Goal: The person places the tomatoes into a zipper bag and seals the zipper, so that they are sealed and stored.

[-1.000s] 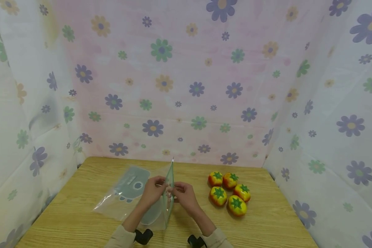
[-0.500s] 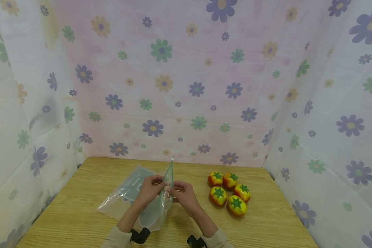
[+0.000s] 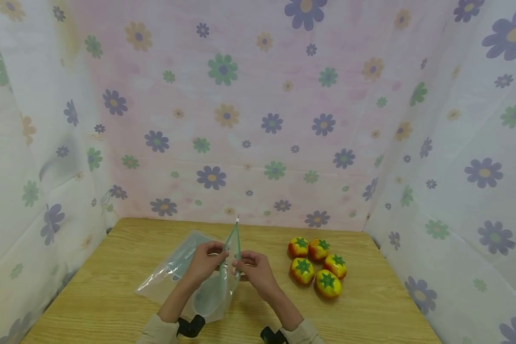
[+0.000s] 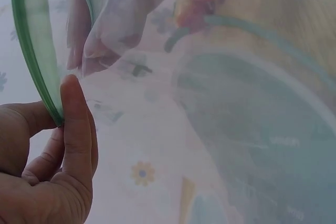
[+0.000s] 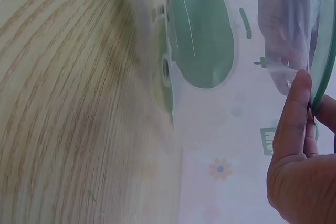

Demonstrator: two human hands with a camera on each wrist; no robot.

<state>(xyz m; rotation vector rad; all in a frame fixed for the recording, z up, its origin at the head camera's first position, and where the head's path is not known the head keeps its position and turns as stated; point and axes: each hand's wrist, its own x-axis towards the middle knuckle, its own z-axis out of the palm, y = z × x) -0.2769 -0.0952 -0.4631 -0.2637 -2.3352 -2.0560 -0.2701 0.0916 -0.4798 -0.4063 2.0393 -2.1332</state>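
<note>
A clear plastic bag with a green-edged zip and a grey-green print stands tilted between both hands, its mouth parted. The left hand pinches one side of the mouth; in the left wrist view the thumb and fingers of that hand grip the green strip. On the opposite side, the right hand pinches the other edge, and the right wrist view shows this hand with the green strip between its fingers. Through the film, the opposite hand shows in each wrist view.
Several red-yellow toy fruits with green leaf tops, one of them a toy fruit, lie grouped right of the hands on the wooden table. A flat printed plastic sheet or bag part lies left. Flowered cloth hangs around the table.
The left hand has moved slightly left with its side of the bag, and the mouth stands wider apart. The right hand has barely moved. The printed plastic on the left has shifted and creased.
</note>
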